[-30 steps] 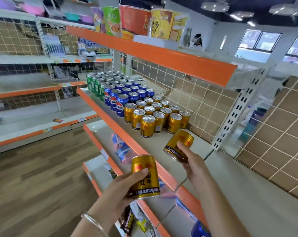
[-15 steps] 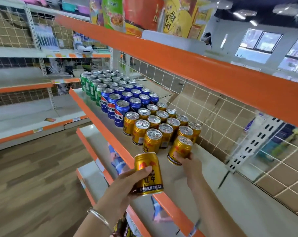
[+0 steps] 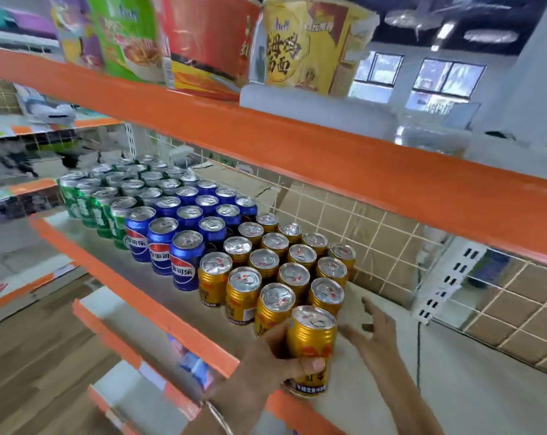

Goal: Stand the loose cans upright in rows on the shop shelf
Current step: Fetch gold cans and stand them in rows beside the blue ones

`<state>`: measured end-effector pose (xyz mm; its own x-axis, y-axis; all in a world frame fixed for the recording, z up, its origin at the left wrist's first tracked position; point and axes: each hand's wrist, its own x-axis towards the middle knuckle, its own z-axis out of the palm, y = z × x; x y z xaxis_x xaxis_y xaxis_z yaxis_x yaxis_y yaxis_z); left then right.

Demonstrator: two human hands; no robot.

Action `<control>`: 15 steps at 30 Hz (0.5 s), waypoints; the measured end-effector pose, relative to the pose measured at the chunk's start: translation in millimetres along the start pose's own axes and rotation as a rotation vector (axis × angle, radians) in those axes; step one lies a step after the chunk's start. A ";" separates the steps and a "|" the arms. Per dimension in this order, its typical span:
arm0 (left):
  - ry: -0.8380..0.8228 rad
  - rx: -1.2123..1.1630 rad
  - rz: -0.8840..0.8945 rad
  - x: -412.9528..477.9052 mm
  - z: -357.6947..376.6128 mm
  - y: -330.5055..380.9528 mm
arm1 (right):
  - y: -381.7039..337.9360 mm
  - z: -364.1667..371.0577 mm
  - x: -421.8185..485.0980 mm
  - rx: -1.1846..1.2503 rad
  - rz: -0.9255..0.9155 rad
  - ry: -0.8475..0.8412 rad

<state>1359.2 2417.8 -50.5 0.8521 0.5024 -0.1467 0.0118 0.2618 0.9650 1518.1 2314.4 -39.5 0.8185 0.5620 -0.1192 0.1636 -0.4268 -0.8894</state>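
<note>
left hand (image 3: pixel 265 365) grips a gold can (image 3: pixel 313 337), thumb across the label, fingers wrapped behind. can upright, top up, its base low over the front of the shelf (image 3: pixel 375 390), just inside the orange lip; cannot tell if it touches down. it sits just in front of and right of the nearest standing can. right hand (image 3: pixel 374 332) open, fingers spread, holding nothing, just right of the can and apart from it. gold rows (image 3: pixel 267 262) stand upright, packed close, running back to the wire grid (image 3: pixel 375 240). left of them blue cans (image 3: pixel 187 221), then green cans (image 3: pixel 102 199), all upright. bracelet (image 3: pixel 218 416) on the left wrist. noodle cups (image 3: pixel 203 42) on the top shelf (image 3: pixel 265 133).
</note>
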 end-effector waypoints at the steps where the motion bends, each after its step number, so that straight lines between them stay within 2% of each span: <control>1: -0.041 0.030 0.005 5.9 -3.5 0.7 | -1.5 -11.1 -12.6 0.094 -0.005 -0.179; 2: -0.088 0.071 0.008 11.5 -5.6 2.2 | -3.8 -18.3 -23.0 0.093 -0.010 -0.387; 3: -0.128 0.125 0.012 16.0 -6.6 4.6 | -6.0 -20.9 -31.7 -0.007 -0.023 -0.544; 4: -0.163 0.190 0.024 20.2 -7.7 6.6 | -5.0 -17.7 -35.3 -0.093 -0.059 -0.602; 5: -0.191 0.257 0.030 24.2 -9.3 7.6 | -2.2 -11.8 -35.3 -0.158 -0.072 -0.551; 9: -0.288 0.403 0.071 32.4 -13.7 12.6 | 11.0 20.4 -38.7 -0.106 -0.111 -0.080; 11: -0.308 0.437 0.057 30.3 -18.7 16.2 | 16.8 36.3 -41.0 -0.112 -0.084 0.019; 13: -0.320 0.504 0.102 23.6 -26.9 12.1 | 18.5 51.1 -43.4 -0.142 -0.007 0.027; 15: -0.369 0.499 0.094 21.6 -36.2 -3.0 | 18.4 61.4 -42.2 -0.152 0.025 0.135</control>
<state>1358.6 2457.6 -64.4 0.9849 0.1636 -0.0573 0.0948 -0.2311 0.9683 1452.7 2326.3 -77.9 0.8881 0.4541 -0.0710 0.2153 -0.5475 -0.8086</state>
